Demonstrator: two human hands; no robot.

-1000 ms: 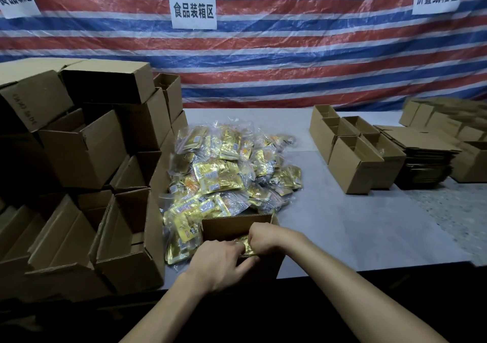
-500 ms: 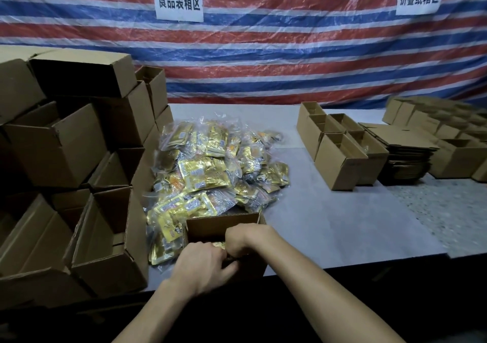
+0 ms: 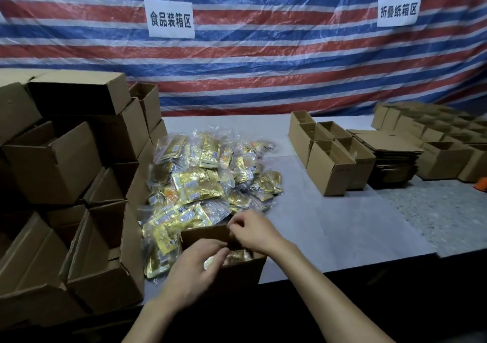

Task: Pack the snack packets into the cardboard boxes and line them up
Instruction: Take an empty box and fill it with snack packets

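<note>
Stacked brown cardboard cartons (image 3: 66, 163), many lying open on their sides, crowd the left of a packing table. Beside them is a loose heap of gold foil snack packets in clear wrap (image 3: 205, 179). The packets look light, soft and slippery, and are probably best pinched by a flat sealed edge rather than squeezed. At the near edge stands an open brown cardboard box (image 3: 203, 236) with packets already inside. The left hand (image 3: 195, 271) curls its fingers around a gold packet in that box. The right hand (image 3: 253, 230) bends its fingers at the box's far wall, though its grip cannot be made out. To the right, the pale grey tabletop (image 3: 329, 224) carries a row of small open boxes (image 3: 329, 168) and a stack of flattened cardboard (image 3: 390, 158). A red, white and blue striped tarpaulin (image 3: 263, 66) with white paper signs (image 3: 170, 19) hangs behind.
</note>
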